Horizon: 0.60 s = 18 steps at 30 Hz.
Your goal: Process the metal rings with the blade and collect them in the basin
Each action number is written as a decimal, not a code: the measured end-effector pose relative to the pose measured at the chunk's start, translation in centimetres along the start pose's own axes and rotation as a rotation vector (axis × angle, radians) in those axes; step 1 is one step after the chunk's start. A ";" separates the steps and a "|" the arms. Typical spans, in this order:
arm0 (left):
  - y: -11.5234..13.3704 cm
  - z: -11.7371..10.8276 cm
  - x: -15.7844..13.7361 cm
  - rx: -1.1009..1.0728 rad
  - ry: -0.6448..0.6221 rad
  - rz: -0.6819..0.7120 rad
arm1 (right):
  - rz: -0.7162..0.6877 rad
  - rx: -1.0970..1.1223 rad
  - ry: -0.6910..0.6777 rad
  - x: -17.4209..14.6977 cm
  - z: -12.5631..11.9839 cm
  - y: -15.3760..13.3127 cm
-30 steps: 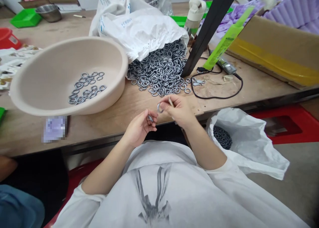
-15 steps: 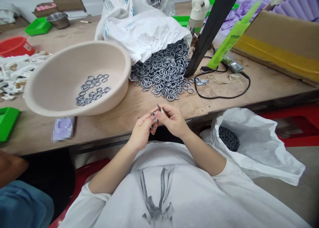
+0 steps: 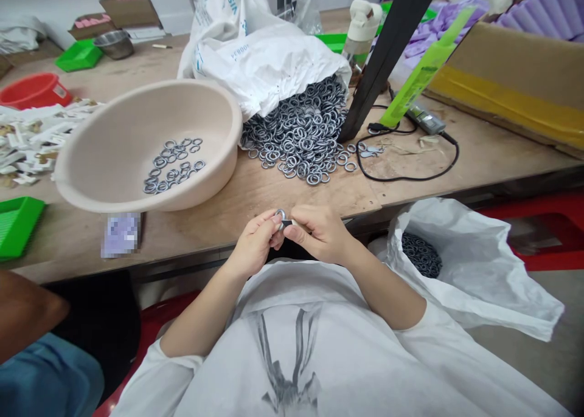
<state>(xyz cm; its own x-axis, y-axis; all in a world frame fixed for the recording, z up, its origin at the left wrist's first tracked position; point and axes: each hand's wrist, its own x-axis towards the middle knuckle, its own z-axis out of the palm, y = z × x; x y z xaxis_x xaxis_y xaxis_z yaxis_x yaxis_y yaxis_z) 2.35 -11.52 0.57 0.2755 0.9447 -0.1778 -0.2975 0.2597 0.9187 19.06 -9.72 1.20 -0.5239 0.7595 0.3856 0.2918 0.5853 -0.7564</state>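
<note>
While the basin (image 3: pixel 98 155) beyond it contains rings (image 3: pixel 173 175), the left hand (image 3: pixel 254 244) pinches a glossy grey ring (image 3: pixel 280 211). The right hand (image 3: pixel 322 234) grips a dark-tipped tool (image 3: pixel 287 222).

Left grip (image 3: pixel 256 239) close beside right grip (image 3: pixel 325 231)

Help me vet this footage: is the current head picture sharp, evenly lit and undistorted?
Head view: soft, fairly even light, small highlights on the ring pile; apparent wide-angle stretching near the edges; purple item pixelated; ring in the left hand slightly soft.
</note>
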 end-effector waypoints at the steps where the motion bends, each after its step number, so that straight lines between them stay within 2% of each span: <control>1: 0.0 -0.1 -0.1 0.018 -0.030 0.010 | 0.014 0.004 0.004 0.1 0.0 0.3; 4: 0.1 -0.2 -0.6 0.135 -0.203 0.004 | 0.139 0.021 0.095 0.3 0.0 1.4; 6: 0.1 -0.2 -0.8 0.200 -0.268 -0.022 | 0.197 0.098 0.157 0.4 0.0 1.7; 10: -0.1 -0.4 -0.7 0.169 -0.191 -0.041 | 0.181 0.393 0.097 0.3 0.1 1.0; 12: -0.4 -0.6 -0.5 0.158 -0.202 -0.053 | 0.222 0.519 0.056 0.3 0.3 0.6; 18: -0.9 -1.0 -0.2 0.142 -0.214 -0.051 | 0.283 0.661 0.067 0.7 0.4 1.1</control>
<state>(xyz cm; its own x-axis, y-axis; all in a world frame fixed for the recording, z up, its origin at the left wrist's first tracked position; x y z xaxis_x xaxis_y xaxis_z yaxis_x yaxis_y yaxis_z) 1.63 -11.69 -0.56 0.4788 0.8632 -0.1603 -0.1510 0.2608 0.9535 18.67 -8.65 0.37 -0.4436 0.8848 0.1426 -0.1466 0.0854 -0.9855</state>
